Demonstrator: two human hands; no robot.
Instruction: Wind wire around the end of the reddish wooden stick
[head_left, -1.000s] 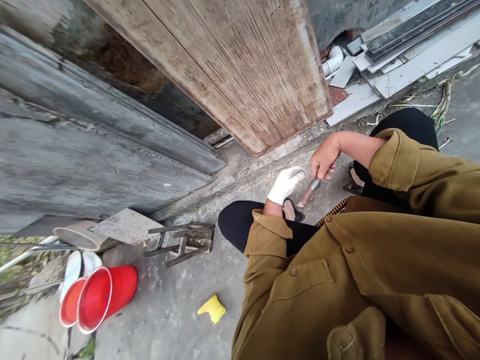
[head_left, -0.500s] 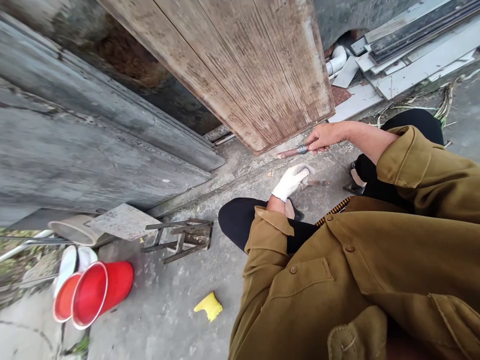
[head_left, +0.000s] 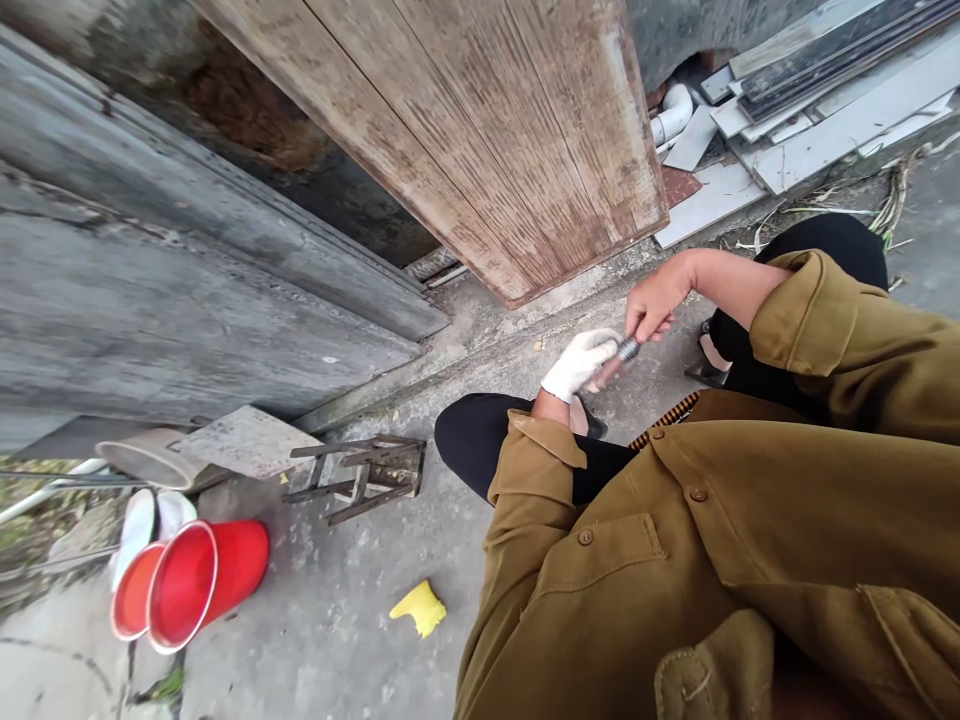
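Note:
My right hand (head_left: 654, 300) is bare and closed around one end of a short reddish-brown stick (head_left: 606, 376) with a coil of silvery wire (head_left: 628, 349) wound on it. The stick slants down from my fingers, its far end smeared by motion. My left hand (head_left: 577, 364), in a white glove, is closed, its fingertips right beside the coil. Whether the left fingers touch the stick or grip something else is hard to make out. Both hands are between my bent knees, above the concrete ground (head_left: 517, 375).
A wooden plank door (head_left: 480, 130) stands ahead, its lower edge near my hands. Tiles and boards (head_left: 817, 130) are stacked by a white pipe (head_left: 673, 113) at right. Leftward are a small wooden stool (head_left: 364, 480), red buckets (head_left: 240, 570) and a yellow scrap (head_left: 421, 607).
My right hand has moved slightly right and down, swinging the stick from pointing left toward the door's base to slanting down beside the gloved hand. My left hand has barely moved.

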